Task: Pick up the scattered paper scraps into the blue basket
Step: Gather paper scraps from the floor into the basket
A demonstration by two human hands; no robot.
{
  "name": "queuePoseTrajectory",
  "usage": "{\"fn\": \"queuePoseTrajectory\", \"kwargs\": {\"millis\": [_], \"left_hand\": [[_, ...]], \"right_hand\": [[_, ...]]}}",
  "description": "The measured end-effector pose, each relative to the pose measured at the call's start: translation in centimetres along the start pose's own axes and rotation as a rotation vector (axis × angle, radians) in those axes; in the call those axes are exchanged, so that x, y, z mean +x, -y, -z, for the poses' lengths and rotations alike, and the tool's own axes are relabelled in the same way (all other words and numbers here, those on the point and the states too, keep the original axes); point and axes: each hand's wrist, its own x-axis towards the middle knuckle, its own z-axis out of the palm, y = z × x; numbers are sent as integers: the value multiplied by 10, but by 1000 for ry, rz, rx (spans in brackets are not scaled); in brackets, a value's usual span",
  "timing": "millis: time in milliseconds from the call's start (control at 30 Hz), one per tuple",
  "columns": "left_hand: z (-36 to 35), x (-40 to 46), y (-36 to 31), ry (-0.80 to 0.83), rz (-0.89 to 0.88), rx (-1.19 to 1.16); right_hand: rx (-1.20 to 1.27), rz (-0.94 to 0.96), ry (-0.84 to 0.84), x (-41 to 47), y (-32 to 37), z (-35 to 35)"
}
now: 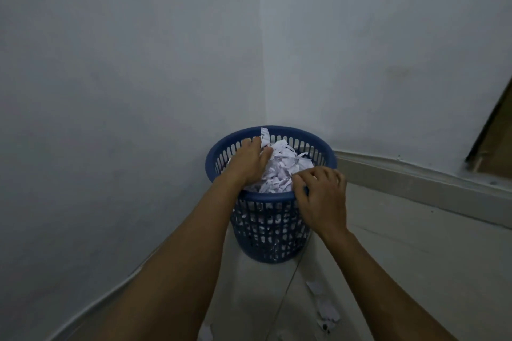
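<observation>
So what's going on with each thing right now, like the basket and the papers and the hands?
Blue basket: upright on the floor, heaped to the rim.
Paper scraps in basket: piled high, one strip sticking up.
Scraps on floor: loose, not yet picked up.
Left hand: pressing on the pile.
Right hand: fingers curled at the near rim; grip unclear.

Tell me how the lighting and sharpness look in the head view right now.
Head view: dim, bluish light, no glare; blue basket and paper heap reasonably sharp; left hand and right hand slightly soft; floor scraps murky in shadow; wide-angle lens bends the baseboard.
</observation>
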Motion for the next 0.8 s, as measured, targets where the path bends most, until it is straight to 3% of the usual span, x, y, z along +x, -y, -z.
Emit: {"fn": "queuePoseTrajectory", "kwargs": {"millis": [233,367,467,667,800], "left_hand": [[1,-3,-4,167,-5,62],[3,-19,4,-60,22,93],[-10,-46,1,-353,-154,25],[-46,-94,9,-397,-292,407],[-46,-92,9,-373,-271,415]], "right_hand": [[-19,-19,-12,-1,8,-7],[-25,-24,6,0,8,-8],[32,-20,58,3,11,-6],[201,-56,-9,-28,-7,2],[180,-165,53,-84,-34,4]]}}
